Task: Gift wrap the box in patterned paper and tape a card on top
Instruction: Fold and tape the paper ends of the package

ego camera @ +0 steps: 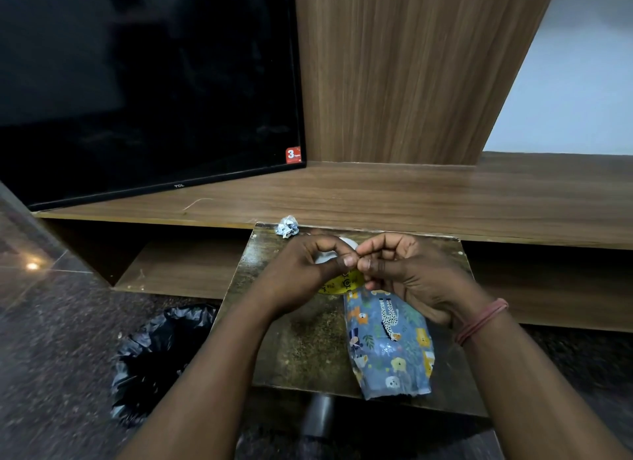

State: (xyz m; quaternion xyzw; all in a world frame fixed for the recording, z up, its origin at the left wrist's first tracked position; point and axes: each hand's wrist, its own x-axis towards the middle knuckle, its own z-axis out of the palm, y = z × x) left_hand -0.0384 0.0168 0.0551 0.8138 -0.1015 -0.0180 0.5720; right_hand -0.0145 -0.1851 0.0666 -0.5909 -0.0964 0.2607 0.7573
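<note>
On the small, worn dark-brown wooden counter (301, 350) lies the box wrapped in blue-grey paper printed with cartoon animals (388, 345), its long side running away from the person, toward the counter's right half. Just beyond the far end of that wrapped box, both hands meet above the counter. The left hand (308, 267) has its fingers curled, with thumb and forefinger pinched together at the tips; the right hand (407, 271) is curled the same way, its thumb and forefinger pinching right against the left ones. Whatever they pinch between them is too small to make out. Directly beneath the hands, touching the far end of the wrapped box, a round yellow object with dark printing (340, 283) peeks out, and a white rounded thing (329, 254) shows behind the left hand. A crumpled ball of silvery-white paper (288, 226) sits at the counter's far left corner. The right wrist carries a band of pink threads (481, 321). Left of the counter, on the dark speckled floor, stands a bin lined with a black plastic bag (157, 360). Beyond the counter runs a long wood-grain shelf unit (411, 199) bearing a black flat television (147, 89).
</note>
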